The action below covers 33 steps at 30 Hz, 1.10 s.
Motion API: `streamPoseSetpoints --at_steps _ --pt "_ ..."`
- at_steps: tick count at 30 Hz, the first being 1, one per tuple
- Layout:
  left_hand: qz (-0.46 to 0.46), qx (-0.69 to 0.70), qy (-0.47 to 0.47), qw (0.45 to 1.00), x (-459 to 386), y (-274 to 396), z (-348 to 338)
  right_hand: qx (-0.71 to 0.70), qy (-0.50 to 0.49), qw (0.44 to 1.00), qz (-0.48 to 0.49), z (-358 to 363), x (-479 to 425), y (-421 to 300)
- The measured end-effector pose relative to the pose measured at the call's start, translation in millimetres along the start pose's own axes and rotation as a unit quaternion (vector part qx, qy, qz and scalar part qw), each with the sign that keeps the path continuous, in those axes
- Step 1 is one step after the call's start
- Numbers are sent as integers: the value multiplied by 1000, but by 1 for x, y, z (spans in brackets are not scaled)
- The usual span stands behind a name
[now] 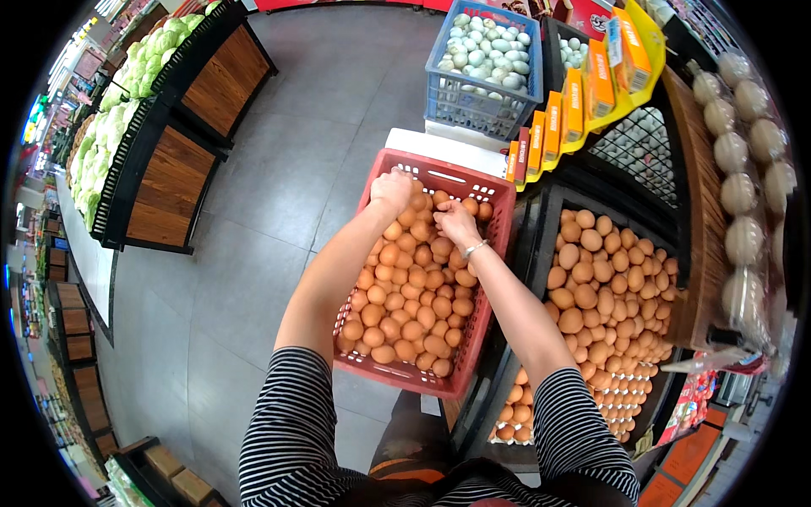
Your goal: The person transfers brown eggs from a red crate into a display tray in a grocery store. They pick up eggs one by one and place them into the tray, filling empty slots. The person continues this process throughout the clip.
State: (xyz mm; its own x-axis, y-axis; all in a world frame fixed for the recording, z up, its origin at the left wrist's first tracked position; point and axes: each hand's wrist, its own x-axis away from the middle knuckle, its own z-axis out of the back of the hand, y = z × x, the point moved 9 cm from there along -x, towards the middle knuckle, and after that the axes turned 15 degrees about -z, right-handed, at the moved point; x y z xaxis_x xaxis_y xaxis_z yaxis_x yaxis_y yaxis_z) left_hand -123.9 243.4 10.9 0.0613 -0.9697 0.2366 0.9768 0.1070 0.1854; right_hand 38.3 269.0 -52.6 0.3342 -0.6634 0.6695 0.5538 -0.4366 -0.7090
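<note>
A red plastic crate point(400, 378) full of brown eggs point(405, 298) stands before me. My left hand point(391, 190) reaches into its far left corner, fingers bent down at the eggs. The back of that hand hides whether an egg is in it. Farther right, my right hand point(456, 223) is over the eggs near the far right part, with its fingers curled. Its palm is turned away, so I cannot see what it holds. A bracelet point(475, 248) circles my right wrist.
Right of the crate, a black display bin point(552, 206) holds brown eggs, some on trays. Beyond stands a blue crate point(485, 104) of pale eggs. Orange boxes point(573, 104) line a yellow rack point(643, 95). Cabbage stands point(171, 184) are across the grey floor point(253, 272).
</note>
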Motion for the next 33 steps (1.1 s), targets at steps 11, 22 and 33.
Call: streamPoseSetpoints --at_steps 11,22,33 --pt "-1 566 156 810 54 -27 30 312 12 929 197 -36 -40 -43" --pt "-156 132 -27 979 156 89 -50 307 25 900 310 -38 -18 -58" --pt "-164 -30 -12 986 171 98 -90 242 50 933 261 -27 -32 -37"
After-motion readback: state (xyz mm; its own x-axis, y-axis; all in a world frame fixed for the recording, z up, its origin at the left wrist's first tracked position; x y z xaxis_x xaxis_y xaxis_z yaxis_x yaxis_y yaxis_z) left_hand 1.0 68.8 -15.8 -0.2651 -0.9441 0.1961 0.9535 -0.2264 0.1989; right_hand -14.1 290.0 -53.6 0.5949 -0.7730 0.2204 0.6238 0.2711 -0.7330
